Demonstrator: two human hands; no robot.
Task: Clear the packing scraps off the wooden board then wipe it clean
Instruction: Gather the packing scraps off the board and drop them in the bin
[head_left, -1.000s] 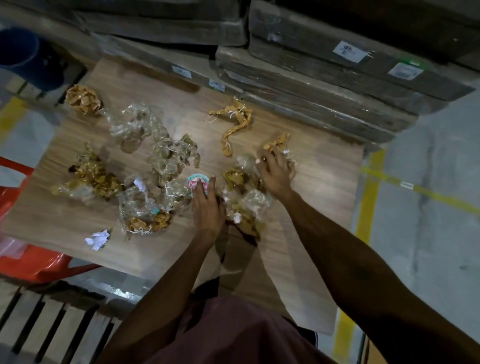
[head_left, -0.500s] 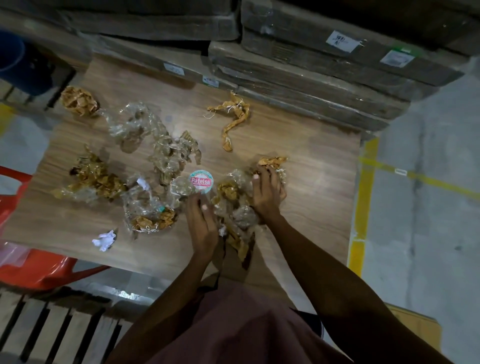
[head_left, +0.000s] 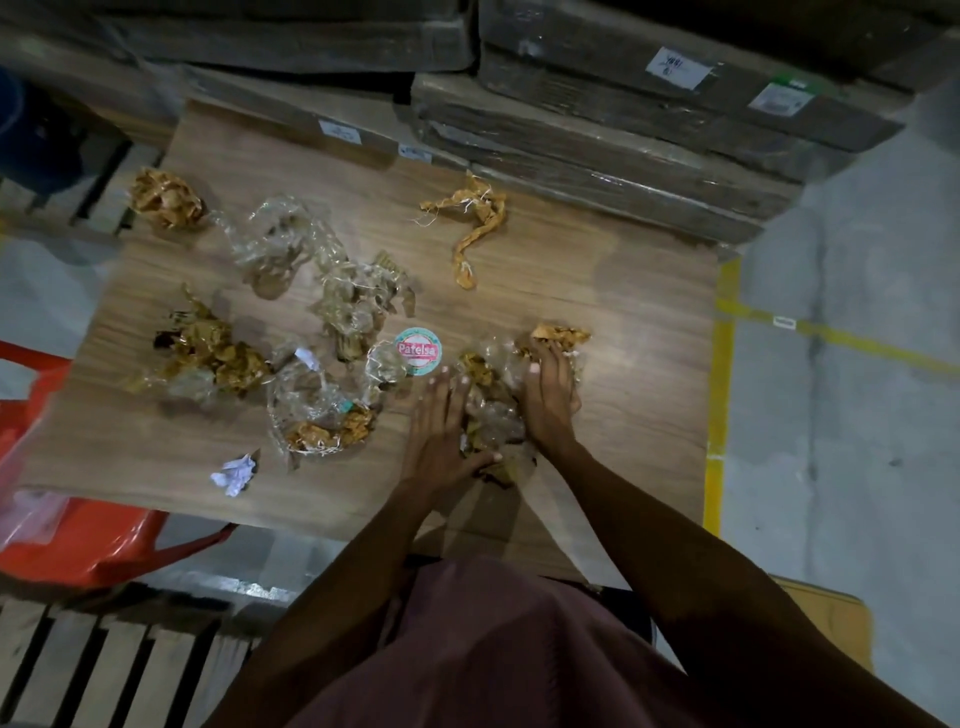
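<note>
A dim warehouse floor with yellow lines runs to my right, and the wooden board (head_left: 597, 270) lies in front of me, butted against a stack of wrapped flat cartons (head_left: 649, 119) at its far edge. My left hand (head_left: 441, 431) lies flat on the board, fingers straight and close together, thumb stretched toward the right so it presses into the near side of a heap of clear film and brown tape scraps (head_left: 491, 410). My right hand (head_left: 548, 400) cups the heap's other side, fingers bent over the crumpled film; I cannot tell if this grip truly pinches it or only rakes it. So the heap sits squeezed between both palms, near the board's near edge.

Compared with a second ago, both hands are closer to me and the heap is tighter between them, while the round pink sticker (head_left: 418, 351) now lies uncovered just beyond my left fingertips.

The rest of the scraps lie across the board's left half: a clear film tangle (head_left: 280, 239), a brown tape wad (head_left: 166, 200) at the far left corner, another brown clump (head_left: 218, 353), a film bundle (head_left: 322, 410) and a small white paper ball (head_left: 235, 473). A twisted brown strip (head_left: 475, 228) lies alone, farther out. A red plastic chair (head_left: 78, 545) pokes from under the board's left side, above a slatted pallet (head_left: 104, 670).
</note>
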